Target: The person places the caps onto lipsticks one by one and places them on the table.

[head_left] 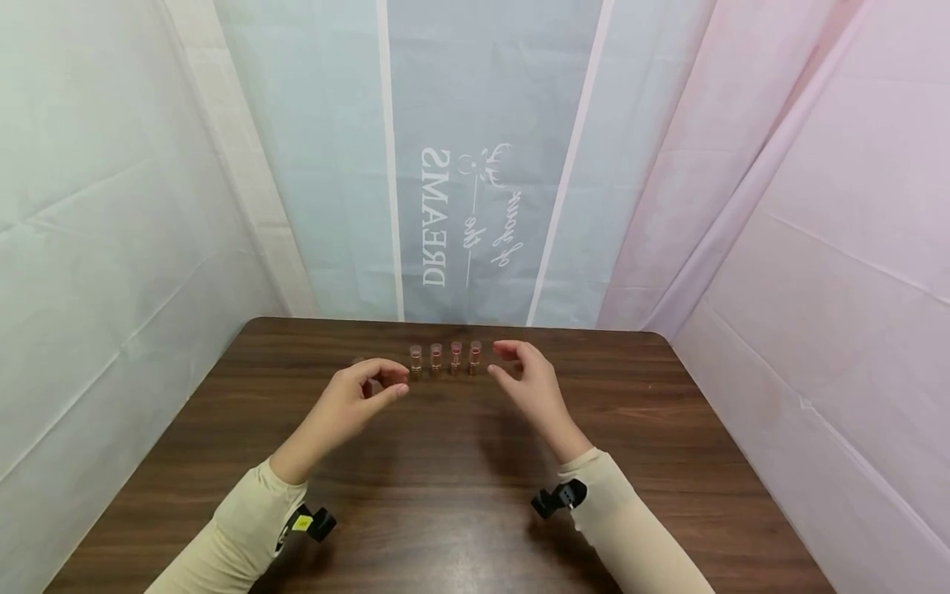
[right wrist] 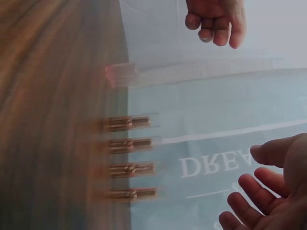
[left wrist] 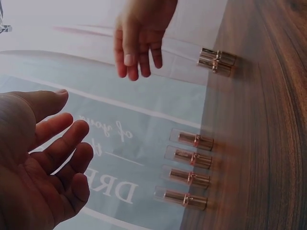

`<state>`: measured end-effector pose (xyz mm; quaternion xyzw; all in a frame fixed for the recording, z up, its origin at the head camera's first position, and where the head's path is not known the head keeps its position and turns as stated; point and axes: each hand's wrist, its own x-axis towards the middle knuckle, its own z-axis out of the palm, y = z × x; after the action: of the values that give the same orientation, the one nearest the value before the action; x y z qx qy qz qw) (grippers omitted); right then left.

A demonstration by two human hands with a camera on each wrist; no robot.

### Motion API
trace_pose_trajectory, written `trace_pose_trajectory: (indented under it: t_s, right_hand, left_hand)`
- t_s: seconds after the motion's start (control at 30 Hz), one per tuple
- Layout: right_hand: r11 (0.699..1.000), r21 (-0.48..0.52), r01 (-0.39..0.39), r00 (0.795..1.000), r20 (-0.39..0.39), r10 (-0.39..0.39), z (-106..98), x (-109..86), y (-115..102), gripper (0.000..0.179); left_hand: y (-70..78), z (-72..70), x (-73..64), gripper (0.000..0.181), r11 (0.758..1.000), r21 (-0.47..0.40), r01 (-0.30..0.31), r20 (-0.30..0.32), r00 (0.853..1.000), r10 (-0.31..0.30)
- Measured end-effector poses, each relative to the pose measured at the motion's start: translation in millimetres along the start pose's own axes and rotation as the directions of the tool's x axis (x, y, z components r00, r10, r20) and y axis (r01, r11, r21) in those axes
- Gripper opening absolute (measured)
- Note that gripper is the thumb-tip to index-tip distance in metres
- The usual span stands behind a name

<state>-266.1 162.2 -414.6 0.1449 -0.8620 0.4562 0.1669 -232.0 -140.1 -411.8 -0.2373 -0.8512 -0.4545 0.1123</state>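
Several small lipstick tubes [head_left: 435, 357] with clear caps and gold bases stand upright in a row near the table's far edge. The left wrist view shows the same tubes [left wrist: 192, 177] side by side, as does the right wrist view [right wrist: 132, 143]. At the row's left end is my left hand [head_left: 364, 394], its fingers loosely bent and holding nothing. Just past the right end hovers my right hand [head_left: 530, 384], relaxed, thumb and fingers apart. Two gold tubes [left wrist: 216, 61] stand apart from the row in the left wrist view, and a blurred pinkish clear object [right wrist: 121, 75] shows in the right wrist view.
The dark wood table [head_left: 445, 495] has its far edge against a blue-grey curtain [head_left: 490, 99] with white lettering. Pale fabric walls [head_left: 111, 247] close in both sides. A black wrist camera [head_left: 315, 524] sits on the left sleeve, another [head_left: 560, 497] on the right.
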Motion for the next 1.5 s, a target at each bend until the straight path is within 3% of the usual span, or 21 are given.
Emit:
trace_pose_trajectory:
  t_s: [0.17, 0.37, 0.53, 0.67, 0.87, 1.1, 1.3, 1.5]
  right_hand:
    - [0.999, 0.031, 0.022, 1.000, -0.009, -0.022, 1.3, -6.7, 11.4, 0.034]
    - [0.997, 0.030, 0.073, 0.997, -0.019, -0.073, -5.3, -7.7, 9.6, 0.033]
    - [0.997, 0.026, 0.070, 0.997, -0.023, -0.069, -15.3, -6.3, 8.2, 0.032]
    - [0.998, 0.013, 0.063, 0.997, -0.037, -0.062, -26.6, -3.2, 6.6, 0.032]
    - [0.999, 0.012, 0.049, 0.997, -0.056, -0.048, -43.2, 2.5, 10.6, 0.032]
    - [1.000, -0.002, 0.000, 0.998, -0.061, 0.000, -58.9, 8.9, 25.6, 0.033]
    - [0.998, 0.009, -0.058, 0.997, -0.043, 0.058, -66.2, 13.2, 40.7, 0.033]
    - [0.994, -0.005, -0.105, 0.994, -0.032, 0.105, -70.7, 16.3, 57.9, 0.031]
  left_hand:
    - [-2.9, 1.1, -0.6, 0.020, 1.000, -0.008, 0.010, 0.017, 1.000, -0.010]
    - [-4.0, -0.1, 0.5, 0.020, 1.000, -0.008, 0.009, 0.002, 1.000, -0.009]
    - [-5.1, -7.2, 4.0, 0.023, 1.000, 0.001, 0.022, -0.023, 0.999, -0.022]
    - [-14.5, -16.6, 8.5, 0.027, 1.000, 0.017, 0.022, -0.053, 0.998, -0.021]
    - [-46.5, -36.0, 8.5, 0.032, 0.990, 0.099, 0.100, -0.090, 0.992, -0.091]
    - [-98.5, -52.5, 17.4, 0.037, 0.945, 0.242, 0.219, -0.031, 0.975, -0.218]
    - [-130.0, -47.1, 38.4, 0.046, 0.926, 0.285, 0.246, 0.060, 0.960, -0.274]
    - [-146.1, -38.0, 50.7, 0.048, 0.929, 0.273, 0.250, 0.118, 0.950, -0.290]
